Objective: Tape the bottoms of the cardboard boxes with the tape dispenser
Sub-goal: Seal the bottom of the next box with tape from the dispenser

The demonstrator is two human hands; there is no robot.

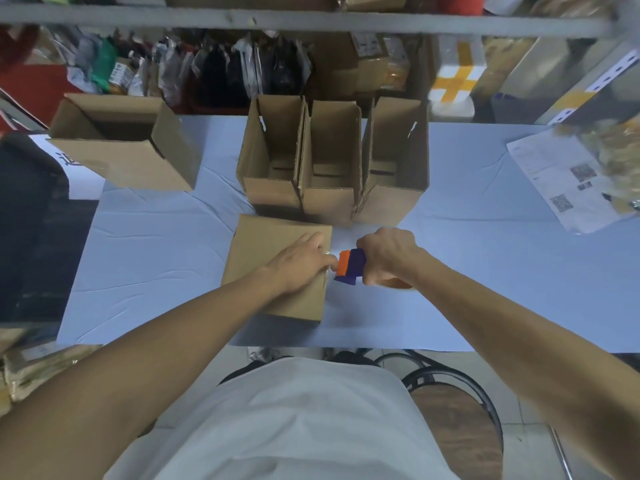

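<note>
Two bare hands work at a bench (166,237) draped in wrinkled pale-blue cloth. Left hand (298,263) lies flat, fingers straight, pressing the smooth brown top of an upturned cardboard box (270,247). Right hand (384,254), its grip curled tight round a blocky orange-and-purple plastic tape dispenser (349,265), sits just beside the box edge. Beyond the grip stand three open boxes (329,168).

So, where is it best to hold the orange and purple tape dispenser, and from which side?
Hold the orange and purple tape dispenser by its rear handle, from the right, as the right hand does. Its orange front faces the closed cardboard box, so that end must stay free.
</note>
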